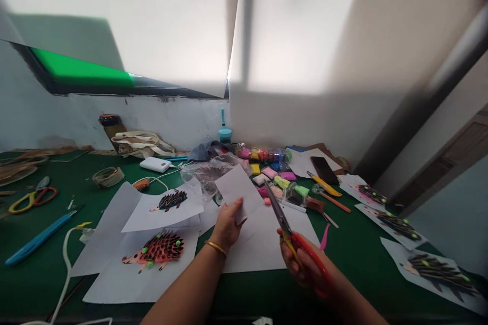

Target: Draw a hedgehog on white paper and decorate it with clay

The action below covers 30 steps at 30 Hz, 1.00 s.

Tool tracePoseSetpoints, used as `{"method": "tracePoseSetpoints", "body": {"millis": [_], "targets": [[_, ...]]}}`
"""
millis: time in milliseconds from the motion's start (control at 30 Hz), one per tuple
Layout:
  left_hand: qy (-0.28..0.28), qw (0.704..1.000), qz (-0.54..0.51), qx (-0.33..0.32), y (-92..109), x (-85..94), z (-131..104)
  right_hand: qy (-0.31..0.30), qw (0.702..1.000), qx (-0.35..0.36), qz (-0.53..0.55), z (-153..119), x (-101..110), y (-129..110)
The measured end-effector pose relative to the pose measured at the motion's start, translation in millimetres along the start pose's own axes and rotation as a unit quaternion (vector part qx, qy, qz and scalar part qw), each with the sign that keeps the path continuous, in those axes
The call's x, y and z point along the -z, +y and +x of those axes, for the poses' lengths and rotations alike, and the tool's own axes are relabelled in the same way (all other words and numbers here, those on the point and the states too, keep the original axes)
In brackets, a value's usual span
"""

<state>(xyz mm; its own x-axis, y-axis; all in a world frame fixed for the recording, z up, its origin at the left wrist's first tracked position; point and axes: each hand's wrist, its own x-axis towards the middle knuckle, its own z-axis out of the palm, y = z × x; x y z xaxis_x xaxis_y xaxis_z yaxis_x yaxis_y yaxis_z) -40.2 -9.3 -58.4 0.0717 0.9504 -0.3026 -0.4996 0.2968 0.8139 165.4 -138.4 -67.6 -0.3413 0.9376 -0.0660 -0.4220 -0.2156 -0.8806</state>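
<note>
The left hand (227, 224) is gripping a small rectangular white paper piece (237, 186) over a larger white paper sheet (261, 255) in the middle. To its right, the right hand (298, 259) is holding metal scissors with red-and-yellow handles (282, 219), whose blades are pointing far and left.

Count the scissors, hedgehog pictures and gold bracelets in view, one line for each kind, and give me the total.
Scissors: 2, one pair in the right hand, another pair lying at far left
Hedgehog pictures: 5, two at left, three at right
Gold bracelet: 1, on the left wrist
Total: 8
</note>
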Motion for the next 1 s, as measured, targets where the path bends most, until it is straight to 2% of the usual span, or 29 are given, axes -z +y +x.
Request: {"method": "tracePoseSetpoints", "body": {"millis": [100, 200, 433, 1000], "targets": [[0.006, 1.000, -0.028, 0.003, 1.9, 1.6, 2.0, -0.056, 0.998, 0.023, 0.010, -7.4, -5.6, 6.1], [0.013, 0.999, -0.052, 0.002, 3.8, 1.1, 1.9, -0.083, 0.996, 0.011, 0.030, -14.3, -5.0, 12.3], [0.034, 0.996, -0.086, 0.005, 3.3, 1.0, 2.4, -0.061, 0.992, -0.043, 0.105, -20.6, -4.9, 23.0], [0.040, 0.995, -0.096, 0.011, 0.1, 3.2, 5.4, -0.083, 0.992, -0.043, 0.088, -13.5, -0.8, 13.8]]}}
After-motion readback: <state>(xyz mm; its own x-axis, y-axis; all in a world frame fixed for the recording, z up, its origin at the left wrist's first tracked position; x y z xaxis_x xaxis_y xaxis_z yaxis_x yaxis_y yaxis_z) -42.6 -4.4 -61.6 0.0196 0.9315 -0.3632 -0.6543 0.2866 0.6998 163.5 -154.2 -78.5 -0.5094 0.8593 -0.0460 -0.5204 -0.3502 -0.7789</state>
